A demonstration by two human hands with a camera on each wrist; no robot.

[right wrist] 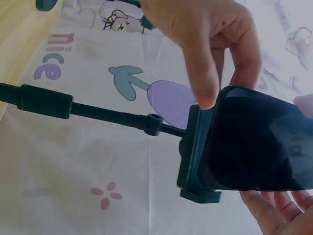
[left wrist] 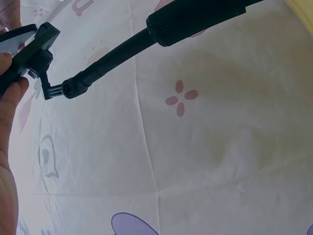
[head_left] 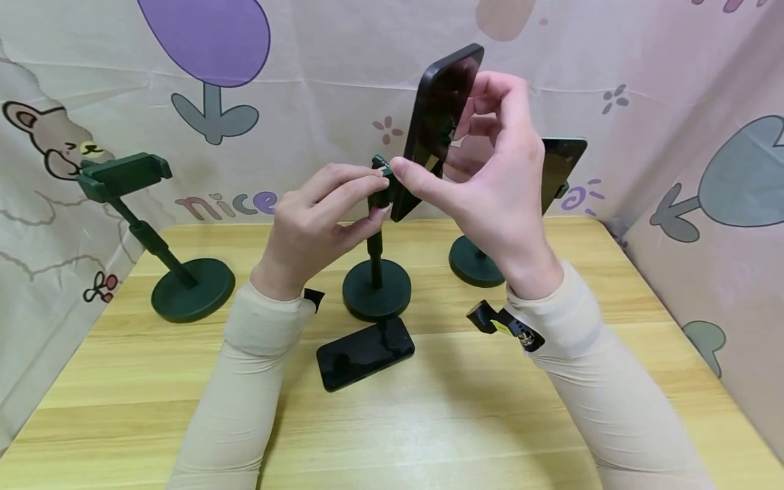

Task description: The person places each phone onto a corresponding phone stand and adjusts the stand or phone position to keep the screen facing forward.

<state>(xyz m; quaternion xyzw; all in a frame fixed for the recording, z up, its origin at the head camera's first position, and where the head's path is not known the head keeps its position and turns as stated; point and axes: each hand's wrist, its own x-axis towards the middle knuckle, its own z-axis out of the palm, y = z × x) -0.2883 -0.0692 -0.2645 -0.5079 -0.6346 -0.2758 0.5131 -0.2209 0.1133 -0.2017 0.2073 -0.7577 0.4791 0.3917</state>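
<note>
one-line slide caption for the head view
Left hand pinches the clamp of the middle green stand; right hand holds a phone beside it.

The centre of the frame showed a dark-green round-based stand point(head_left: 376, 291) and a glossy black rectangular phone point(head_left: 436, 112), the lower part cream fabric sleeves point(head_left: 241, 408) over a yellow wood-grained tabletop point(head_left: 429, 422), the top a whitish flower-patterned cloth backdrop point(head_left: 343, 47).

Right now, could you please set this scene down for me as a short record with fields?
Left hand: pinches the holder of the middle stand
Right hand: holds the raised phone by its edges
Raised phone: at the holder; seating unclear
Loose phone: lies on the table near the middle stand's base
Left stand: on the table, touched by neither hand
Right stand: carries a third phone, partly hidden
</note>
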